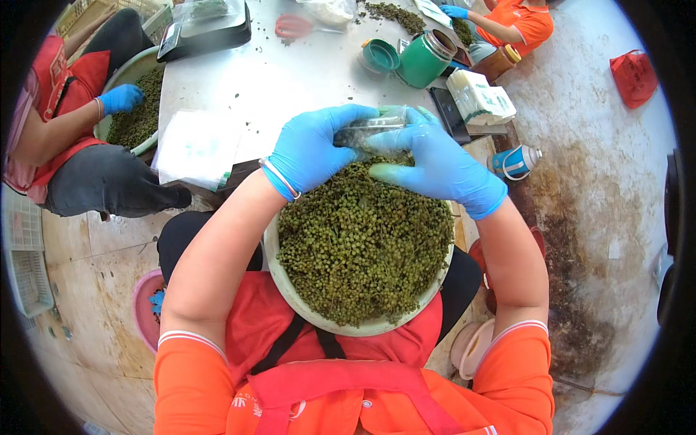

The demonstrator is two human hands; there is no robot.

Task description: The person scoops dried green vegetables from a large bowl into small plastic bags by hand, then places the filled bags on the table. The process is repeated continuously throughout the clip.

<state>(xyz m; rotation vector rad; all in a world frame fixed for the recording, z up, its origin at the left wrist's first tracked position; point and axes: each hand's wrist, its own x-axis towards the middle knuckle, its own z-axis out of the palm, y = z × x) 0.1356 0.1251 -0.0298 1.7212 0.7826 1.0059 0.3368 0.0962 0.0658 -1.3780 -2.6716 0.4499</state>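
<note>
In my lap rests a pale round basin [348,328] heaped with small green berries on stems [362,246], which look like green peppercorns. Above its far rim, my blue-gloved left hand [315,145] grips the left side of a clear plastic bag [371,134], thumb and fingers closed round it. My right hand [438,156], gloved the same way, has its fingers on the bag's other side, and its thumb stretches low across the berries. Dark greenish bits show through the plastic. The right fingertips are partly blurred and stained yellow-green.
On the metal table [290,90] lie a stack of flat clear bags [199,145], a scale [206,32], a green jar [425,59] and a white stack of packets [478,98]. A co-worker's gloved hand [122,98] is over another basin [134,119]; a second co-worker [518,25] sits far right.
</note>
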